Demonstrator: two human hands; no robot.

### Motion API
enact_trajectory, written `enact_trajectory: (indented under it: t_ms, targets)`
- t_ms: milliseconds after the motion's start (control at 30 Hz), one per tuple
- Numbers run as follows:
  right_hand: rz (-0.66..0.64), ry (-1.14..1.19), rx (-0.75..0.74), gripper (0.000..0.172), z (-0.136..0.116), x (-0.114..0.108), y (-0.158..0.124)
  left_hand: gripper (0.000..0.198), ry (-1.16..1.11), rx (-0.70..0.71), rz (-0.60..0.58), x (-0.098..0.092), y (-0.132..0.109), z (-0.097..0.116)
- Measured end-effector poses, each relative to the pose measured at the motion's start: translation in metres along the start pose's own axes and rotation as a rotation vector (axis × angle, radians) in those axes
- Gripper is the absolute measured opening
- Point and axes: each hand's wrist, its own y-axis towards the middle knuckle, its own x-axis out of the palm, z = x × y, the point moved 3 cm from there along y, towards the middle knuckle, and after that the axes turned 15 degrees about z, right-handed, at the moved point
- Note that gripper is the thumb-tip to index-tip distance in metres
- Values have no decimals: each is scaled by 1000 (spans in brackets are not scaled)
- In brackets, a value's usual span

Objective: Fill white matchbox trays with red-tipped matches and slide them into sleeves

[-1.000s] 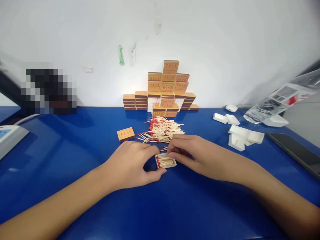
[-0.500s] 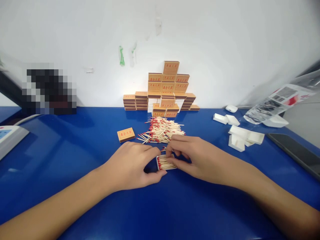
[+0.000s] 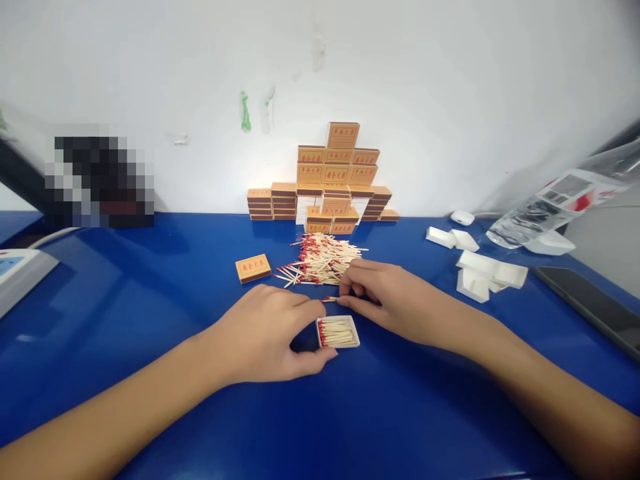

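My left hand (image 3: 275,333) grips the left end of a small white matchbox tray (image 3: 356,339), thumb at the near side and index finger at the far side. Inside the tray lie several matches (image 3: 337,331), red heads to the left. Just beyond it, my right hand (image 3: 373,290) is closed in a pinch on a few matches (image 3: 330,299) low over the table. Behind that hand spreads a loose pile of matches (image 3: 325,260). A closed orange matchbox (image 3: 253,268) lies left of the pile.
Stacked matchboxes (image 3: 336,175) rise against the wall at the back. On the right are white empty trays (image 3: 473,285), a plastic bottle (image 3: 545,203), a white earbud case (image 3: 463,217) and a phone (image 3: 590,300). A white device (image 3: 25,280) sits at the left edge.
My right hand has moved from over the tray to just beyond it, where it pinches matches. The tray's contents are now uncovered. My left hand stays on the tray.
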Motion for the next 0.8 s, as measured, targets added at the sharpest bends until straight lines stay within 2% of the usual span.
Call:
enact_trajectory:
  t_ms: [167,367,567,800]
  targets:
    - [-76,-78,20,18,0,0,-1,30,50,-45,34,-2,1,-2]
    - [24,-88,-13,18,-1,-15,-5,31,112,-106,55,-4,4,-5]
    - [-17,-176,-182,14,-18,2,-12,29,115,-79,76,-2,2,-5]
    - [-12,-84,-149,16,-20,2,-10,28,94,-56,78,-2,1,-4]
